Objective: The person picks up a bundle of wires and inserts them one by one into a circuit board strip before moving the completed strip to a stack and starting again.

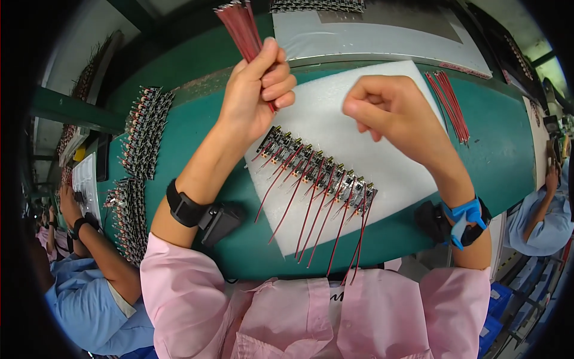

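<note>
A bundle of thin red and dark wires is gripped in my left hand, its ends fanning out above the fist. My right hand is raised over the white foam sheet, thumb and fingers curled together, and no wire sticks out from it. Between and below my hands, a slanting row of small circuit boards lies on the foam. Red and dark wires trail from that row toward me, some past the foam's edge.
More red wires lie on the green table at the right. Stacked rows of circuit boards stand at the left. A pale metal-edged platform lies beyond the foam. People in blue are at both sides.
</note>
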A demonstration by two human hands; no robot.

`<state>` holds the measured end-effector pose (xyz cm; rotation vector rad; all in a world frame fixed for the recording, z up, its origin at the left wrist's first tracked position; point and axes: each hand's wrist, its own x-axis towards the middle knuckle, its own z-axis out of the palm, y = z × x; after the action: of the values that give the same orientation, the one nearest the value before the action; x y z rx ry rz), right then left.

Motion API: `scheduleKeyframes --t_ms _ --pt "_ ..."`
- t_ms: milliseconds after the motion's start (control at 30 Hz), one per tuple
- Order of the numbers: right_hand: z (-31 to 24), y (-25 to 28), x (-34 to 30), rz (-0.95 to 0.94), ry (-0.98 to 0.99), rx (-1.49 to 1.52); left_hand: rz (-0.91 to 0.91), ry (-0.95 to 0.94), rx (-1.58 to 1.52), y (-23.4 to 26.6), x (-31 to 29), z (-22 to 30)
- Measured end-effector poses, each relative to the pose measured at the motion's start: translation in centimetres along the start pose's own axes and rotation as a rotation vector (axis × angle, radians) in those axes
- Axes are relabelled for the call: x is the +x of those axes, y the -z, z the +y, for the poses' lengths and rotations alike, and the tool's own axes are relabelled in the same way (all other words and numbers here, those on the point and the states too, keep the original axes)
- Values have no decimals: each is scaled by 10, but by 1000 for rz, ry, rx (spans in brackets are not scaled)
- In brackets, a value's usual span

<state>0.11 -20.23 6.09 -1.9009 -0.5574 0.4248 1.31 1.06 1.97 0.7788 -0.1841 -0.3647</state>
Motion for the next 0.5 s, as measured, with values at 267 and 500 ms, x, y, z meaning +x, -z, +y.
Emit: scheduleKeyframes --t_ms 267,500 --pt "3 -24 23 142 151 -167 307 -151 134 -49 0 -31" --pt "5 -25 25 132 128 -141 181 -143 208 -48 -3 -32"
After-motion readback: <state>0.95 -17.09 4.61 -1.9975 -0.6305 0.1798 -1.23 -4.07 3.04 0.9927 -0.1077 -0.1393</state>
